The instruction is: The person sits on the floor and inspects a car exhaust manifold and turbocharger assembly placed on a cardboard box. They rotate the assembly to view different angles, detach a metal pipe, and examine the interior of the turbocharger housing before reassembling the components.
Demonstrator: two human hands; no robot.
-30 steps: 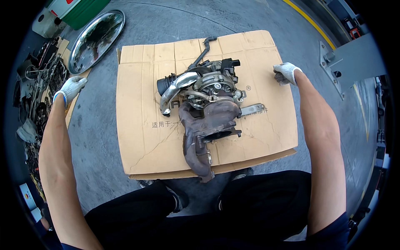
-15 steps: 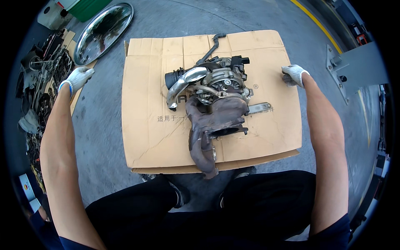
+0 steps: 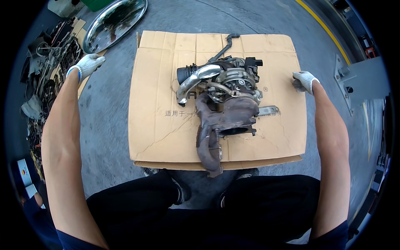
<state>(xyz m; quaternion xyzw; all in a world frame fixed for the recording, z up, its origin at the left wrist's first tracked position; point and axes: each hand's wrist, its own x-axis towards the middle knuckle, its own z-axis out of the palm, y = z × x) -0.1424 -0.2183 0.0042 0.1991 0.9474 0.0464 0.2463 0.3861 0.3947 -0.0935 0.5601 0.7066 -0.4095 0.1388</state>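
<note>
A turbocharger [image 3: 237, 79] with a rust-brown exhaust manifold [image 3: 208, 125] lies on a flat cardboard box [image 3: 162, 133] in front of my knees. A shiny metal pipe [image 3: 198, 77] curves along its left side, a black hose [image 3: 225, 46] sticks out at the far end, and a flat metal bracket [image 3: 268, 110] juts to the right. My left hand [image 3: 88, 66], in a white knit glove, is closed in the air left of the box. Over the box's right edge, my right hand [image 3: 306, 81] is a gloved fist with grey-stained fingers. Neither hand touches the turbocharger, and nothing shows in either.
A large oval mirror-like metal tray [image 3: 114, 25] lies on the floor at the far left. Beside my left arm is a heap of dark metal parts [image 3: 54, 54]. A grey steel post base [image 3: 366, 81] stands at the right, near a yellow floor line [image 3: 325, 29].
The box and turbocharger have shifted slightly right in the view, as have both hands. My hands stay closed and wide apart.
</note>
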